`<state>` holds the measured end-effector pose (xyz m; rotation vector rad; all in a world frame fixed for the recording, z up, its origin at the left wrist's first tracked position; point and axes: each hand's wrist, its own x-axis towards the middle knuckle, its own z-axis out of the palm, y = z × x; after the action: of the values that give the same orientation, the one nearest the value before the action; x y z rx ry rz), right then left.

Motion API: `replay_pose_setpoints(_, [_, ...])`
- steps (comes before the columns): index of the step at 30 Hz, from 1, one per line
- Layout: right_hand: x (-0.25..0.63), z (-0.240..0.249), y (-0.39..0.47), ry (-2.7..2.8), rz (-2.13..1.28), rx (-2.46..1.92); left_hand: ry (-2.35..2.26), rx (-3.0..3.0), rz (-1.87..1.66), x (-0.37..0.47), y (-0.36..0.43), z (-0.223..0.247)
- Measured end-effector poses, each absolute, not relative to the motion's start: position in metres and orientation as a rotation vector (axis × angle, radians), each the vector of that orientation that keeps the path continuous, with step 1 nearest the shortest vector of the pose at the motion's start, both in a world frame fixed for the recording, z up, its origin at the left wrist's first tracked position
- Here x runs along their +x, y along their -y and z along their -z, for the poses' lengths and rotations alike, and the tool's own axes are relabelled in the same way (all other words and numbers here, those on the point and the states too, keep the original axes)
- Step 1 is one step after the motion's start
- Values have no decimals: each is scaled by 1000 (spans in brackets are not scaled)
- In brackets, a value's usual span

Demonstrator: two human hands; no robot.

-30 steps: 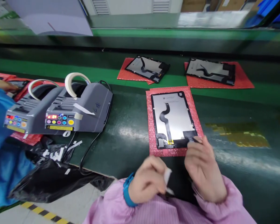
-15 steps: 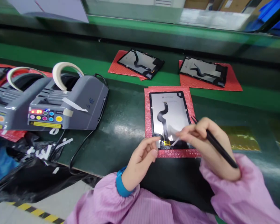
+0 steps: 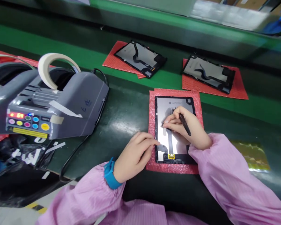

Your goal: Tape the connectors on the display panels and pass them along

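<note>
A tablet screen panel (image 3: 160, 118) with a silver back and black frame lies before me on red bubble wrap (image 3: 151, 125). Down its middle runs a flex cable (image 3: 170, 140) ending in a yellow piece (image 3: 171, 156). My right hand (image 3: 187, 125) is over the panel's middle, closed around black tweezers (image 3: 184, 124). Its thumb and fingertips pinch near a short pale strip of tape (image 3: 164, 131), beside the cable. They hide part of the cable. My left hand (image 3: 137, 153) has its fingers stretched out, the fingertips at the panel's left edge, holding nothing.
Two similar panels, one at back left (image 3: 140, 59) and another at back right (image 3: 208, 75), lie on red bubble wrap. A grey tape dispenser (image 3: 77, 100) with a white roll (image 3: 44, 70) stands left. An amber film sheet (image 3: 250, 156) lies right.
My right hand has moved up and left from the panel's lower right to its middle, still with the tweezers. My left fingers have straightened at the panel's left edge. The camera view has shifted.
</note>
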<state>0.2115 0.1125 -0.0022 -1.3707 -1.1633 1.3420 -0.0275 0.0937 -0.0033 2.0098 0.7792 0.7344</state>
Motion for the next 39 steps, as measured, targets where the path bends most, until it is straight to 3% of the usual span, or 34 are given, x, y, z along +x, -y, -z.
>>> replay_pose_setpoints(11, [214, 14, -106, 1276, -1185, -1426, -804, 2469, -558, -7, -108, 26])
replay_pose_setpoints(17, [218, 15, -125, 1471, -837, -1555, -808, 2483, -534, -9, -108, 28])
replay_pose_setpoints(24, [218, -11, -216, 1669, -579, -1611, -614, 2444, -579, -8, -119, 26])
replay_pose_setpoints(29, [160, -34, -316, 1798, -728, -1370, -564, 2372, -614, -13, -127, 28])
replay_pose_setpoints(34, [110, -39, -367, 1858, -715, -1260, -685, 2148, -849, -27, -149, 29])
replay_pose_setpoints(39, [117, -44, -371, 1816, -628, -1290, -996, 2043, -1045, -40, -171, 32])
